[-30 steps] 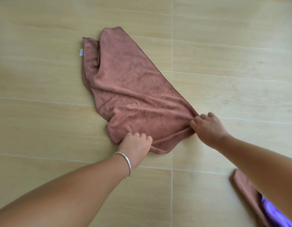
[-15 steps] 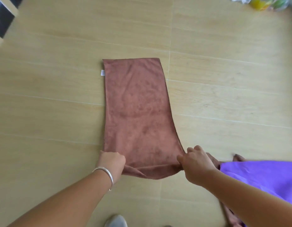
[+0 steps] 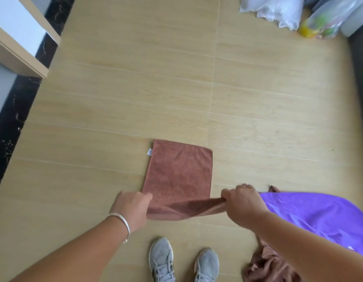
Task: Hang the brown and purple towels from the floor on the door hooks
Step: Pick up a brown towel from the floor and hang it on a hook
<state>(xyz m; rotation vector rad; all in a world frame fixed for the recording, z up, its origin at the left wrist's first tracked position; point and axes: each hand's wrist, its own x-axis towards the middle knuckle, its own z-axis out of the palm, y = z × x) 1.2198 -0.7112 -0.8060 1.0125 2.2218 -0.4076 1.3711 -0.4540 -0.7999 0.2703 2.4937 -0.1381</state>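
Brown towel point(image 3: 178, 171), near corners pinched in left hand point(image 3: 131, 208) and right hand point(image 3: 242, 204), both arms outstretched.

Soft, even daylight is spread across the frame, and hardly any shadow is cast. Edges are bowed by wide-angle distortion; slight blur is seen throughout.

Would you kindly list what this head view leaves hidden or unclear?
- Door hooks: outside the frame.
- Purple cloth: partly hidden by the right forearm, cut by the right edge.
- Crumpled brown cloth: cut by the bottom edge.
- Small white tag on the flat brown towel: print too small.
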